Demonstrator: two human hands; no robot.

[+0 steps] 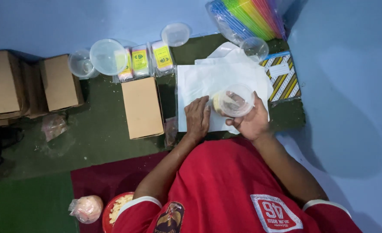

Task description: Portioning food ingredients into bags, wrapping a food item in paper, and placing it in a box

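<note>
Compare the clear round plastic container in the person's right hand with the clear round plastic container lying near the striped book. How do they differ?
The clear round plastic container in the right hand is held tilted above the white paper sheets; the clear round plastic container near the striped book rests on the sheets, touched by no hand. The held one shows something pale yellow inside; the resting one looks empty. The held one appears larger in view. Both are transparent and lidless.

Red shirt sleeve [225, 190] with white cuffs, green mat [100, 125] below. White paper sheets [208, 82], plain brown boxes [142, 107], yellow-labelled packets [140, 60]. A rainbow bundle of straws [251, 17], a book [282, 77] striped yellow, black and white, blue wall [350, 86].
</note>
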